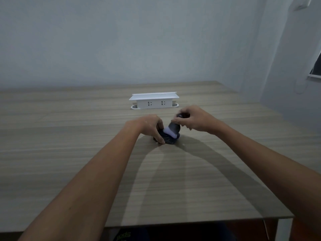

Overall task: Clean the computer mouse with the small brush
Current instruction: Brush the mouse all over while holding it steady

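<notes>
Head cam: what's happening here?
A person is cleaning a dark computer mouse on a wooden table. The left hand grips the mouse and steadies it on the tabletop. The right hand holds the small brush, with its pale bristles down against the mouse. A white socket box stands further back on the table, apart from the work.

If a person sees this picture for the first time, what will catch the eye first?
First, the two hands meeting mid-table: the left hand holds a dark computer mouse on the wood-grain table, while the right hand grips a small dark brush with pale bristles against it. Behind them stands a white pop-up socket box.
</notes>
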